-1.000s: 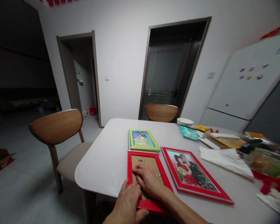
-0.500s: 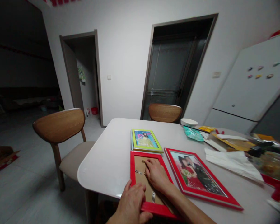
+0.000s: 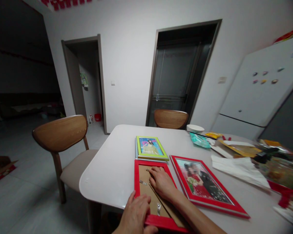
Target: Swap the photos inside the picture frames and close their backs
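Observation:
A red picture frame [image 3: 136,177] lies face down at the table's near edge, its brown backing board [image 3: 154,195] upward with small metal fittings [image 3: 158,208] on it. My left hand [image 3: 136,213] grips the frame's lower left corner, thumb below and fingers over the side bar. Across the upper part of the board lies my right hand [image 3: 161,183], fingers bent and tips against the board near the top fitting; its palm side is hidden. To the right lies a second red frame [image 3: 211,214], face up with a photo. A yellow-green frame [image 3: 150,158] sits just beyond the face-down one.
The white table [image 3: 104,172] carries white paper [image 3: 241,170], a teal packet [image 3: 199,140], a white bowl [image 3: 195,129] and assorted clutter along its right side. One wooden chair [image 3: 61,133] stands at the left, another chair [image 3: 171,118] at the far side.
The whole view has shifted slightly. My left hand stays on the frame corner, and my right hand keeps nearly the same place on the backing board.

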Demonstrator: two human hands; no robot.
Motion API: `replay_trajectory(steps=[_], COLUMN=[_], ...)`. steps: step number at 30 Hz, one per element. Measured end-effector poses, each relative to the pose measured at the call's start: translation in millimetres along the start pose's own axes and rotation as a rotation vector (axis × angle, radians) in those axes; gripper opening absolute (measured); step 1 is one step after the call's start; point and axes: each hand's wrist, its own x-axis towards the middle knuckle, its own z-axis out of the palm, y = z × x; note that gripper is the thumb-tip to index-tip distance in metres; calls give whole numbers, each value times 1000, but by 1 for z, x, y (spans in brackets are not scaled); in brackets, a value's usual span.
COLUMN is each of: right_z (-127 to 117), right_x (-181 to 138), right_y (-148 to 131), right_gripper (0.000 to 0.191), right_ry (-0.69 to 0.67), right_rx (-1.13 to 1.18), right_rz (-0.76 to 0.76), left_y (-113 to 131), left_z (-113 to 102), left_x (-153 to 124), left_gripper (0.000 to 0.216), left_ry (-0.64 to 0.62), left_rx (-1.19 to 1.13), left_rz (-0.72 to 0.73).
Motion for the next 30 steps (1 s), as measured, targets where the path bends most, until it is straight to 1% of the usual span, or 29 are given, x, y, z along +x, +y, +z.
replay_trajectory(steps=[4,8,14,20,23,27,30], right_z=[-2,-4,-5,-8,-10,-22,-40], right_x=[-3,-4,-3,-8,-17,-34,-47], right_y=[-3,-4,-3,-4,-4,5,24], right_gripper=[32,34,31,35,38,41,40], right_ry=[4,-21,-9,-36,-29,56,203], right_rx=[-1,-2,9,120,196,324,390], right_rz=[-9,-19,-29,-72,-42,45,155], left_y=[-3,-6,-5,-7,-11,-10,0], left_z=[3,6,5,6,6,-4,-21], left_x=[-2,-2,-1,-3,-2,1,3], left_gripper=[48,46,52,52,53,49,44], left_ry=[-6,-11,-1,18,16,3,56], left_rx=[7,14,27,44,62,54,10], left_rz=[15,25,28,67,89,93,45])
